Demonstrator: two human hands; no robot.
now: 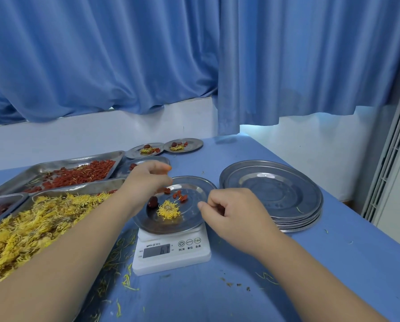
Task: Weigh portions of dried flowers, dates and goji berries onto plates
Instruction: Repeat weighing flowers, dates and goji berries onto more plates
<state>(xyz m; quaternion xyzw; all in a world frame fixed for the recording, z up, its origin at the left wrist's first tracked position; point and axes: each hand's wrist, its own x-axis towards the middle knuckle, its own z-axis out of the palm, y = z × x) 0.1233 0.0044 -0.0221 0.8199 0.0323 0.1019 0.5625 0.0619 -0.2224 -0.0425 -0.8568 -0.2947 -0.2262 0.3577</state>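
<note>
The steel plate is seated on the white digital scale; the display is lit, but the reading is too blurred to be read. One dried chrysanthemum flower lies near the plate's centre, one date at its 9 o'clock, and a small cluster of goji berries at its 12 o'clock.

The left hand is held over the plate's 10 o'clock rim with the fingers curled; a single goji berry is pinched at the fingertips. The right hand is positioned just beside the 3 o'clock rim, fingers curled and thumb pressed toward the index finger. Whether anything is gripped in it cannot be told.

Governing relation: the cluster on the plate lies toward 4 o'clock from the left fingertips, close beneath them, so the pinched berry is judged to be the next addition. The goji tray lies at 10 o'clock from the plate, long axis running from 8 to 2 o'clock, and is nearer the left hand. Any top-up is therefore best taken by that hand. The stack of empty plates lies at 3 o'clock, nearer the right hand.
</note>
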